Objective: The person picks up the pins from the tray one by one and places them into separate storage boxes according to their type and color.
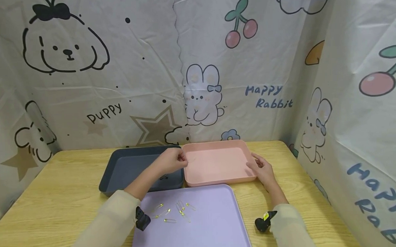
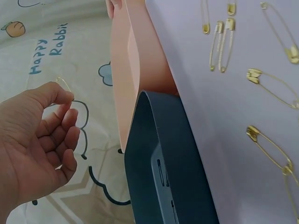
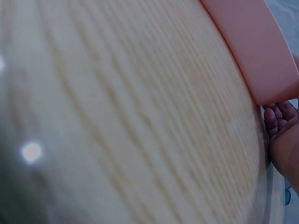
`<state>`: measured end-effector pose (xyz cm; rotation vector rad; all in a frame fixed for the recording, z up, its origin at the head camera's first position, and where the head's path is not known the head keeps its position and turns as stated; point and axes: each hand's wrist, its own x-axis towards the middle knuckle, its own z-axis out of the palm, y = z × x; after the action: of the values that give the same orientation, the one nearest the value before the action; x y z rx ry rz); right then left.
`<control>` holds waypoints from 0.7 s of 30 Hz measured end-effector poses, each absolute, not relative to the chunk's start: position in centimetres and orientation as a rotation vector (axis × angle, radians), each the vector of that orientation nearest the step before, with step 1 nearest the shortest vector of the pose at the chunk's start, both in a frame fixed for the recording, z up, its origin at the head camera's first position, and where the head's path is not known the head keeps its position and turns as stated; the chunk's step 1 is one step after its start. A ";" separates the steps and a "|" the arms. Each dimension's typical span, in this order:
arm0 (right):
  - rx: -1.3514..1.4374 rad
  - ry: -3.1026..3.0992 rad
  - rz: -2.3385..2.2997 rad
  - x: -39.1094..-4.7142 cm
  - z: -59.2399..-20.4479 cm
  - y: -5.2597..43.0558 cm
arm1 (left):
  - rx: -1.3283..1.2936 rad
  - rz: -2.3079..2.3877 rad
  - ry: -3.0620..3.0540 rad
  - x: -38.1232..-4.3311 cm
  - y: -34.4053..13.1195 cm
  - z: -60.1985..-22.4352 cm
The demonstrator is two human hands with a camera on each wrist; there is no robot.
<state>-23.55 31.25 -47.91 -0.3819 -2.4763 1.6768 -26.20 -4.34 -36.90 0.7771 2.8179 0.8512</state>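
My left hand pinches a gold safety pin between thumb and forefinger, its other fingers loosely curled. In the head view it hovers where the dark blue tray and the pink tray meet. At the pink tray's right side, my right hand holds the rim, thumb on the inner side and fingers outside. The right wrist view shows that hand only partly, by the tray's corner. Several gold safety pins lie scattered on the lilac tray in front.
A few dark pins lie inside the dark blue tray, near its front wall. All three trays stand close together on a wooden table. Printed cloth hangs behind and along the sides.
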 end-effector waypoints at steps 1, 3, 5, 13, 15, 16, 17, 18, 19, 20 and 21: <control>-0.378 -2.474 1.679 -23.5 -47.9 31.2 | 0.785 0.849 2.822 -26.4 -4.2 -36.9; -0.376 -2.468 1.686 -23.5 -47.9 31.2 | 0.790 0.844 2.826 -26.8 -4.0 -37.0; -0.376 -2.466 1.685 -23.5 -47.9 31.2 | 0.770 0.849 2.826 -27.3 -3.9 -36.9; -0.380 -2.468 1.700 -23.4 -47.8 31.1 | 0.690 0.863 2.843 -28.8 -3.5 -36.9; -0.381 -2.467 1.699 -23.5 -47.8 31.1 | 0.675 0.875 2.839 -28.9 -3.4 -36.9; -0.380 -2.464 1.703 -23.5 -47.8 31.1 | 0.669 0.883 2.836 -29.0 -3.3 -36.9; -0.378 -2.465 1.703 -23.5 -47.8 31.1 | 0.663 0.892 2.832 -29.1 -3.2 -36.8; -0.375 -2.463 1.705 -23.5 -47.8 31.2 | 0.660 0.897 2.829 -29.2 -3.0 -36.8; -0.369 -2.461 1.704 -23.5 -47.8 31.2 | 0.665 0.898 2.830 -29.3 -2.9 -36.8; -0.366 -2.460 1.702 -23.5 -47.9 31.2 | 0.668 0.895 2.833 -29.4 -2.8 -36.8; -0.363 -2.458 1.701 -23.5 -47.9 31.2 | 0.671 0.891 2.836 -29.5 -2.7 -36.9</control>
<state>-23.52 31.25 -47.92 -0.3633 -2.4581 1.7015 -29.48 -2.67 -36.87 0.6714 2.8359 0.8912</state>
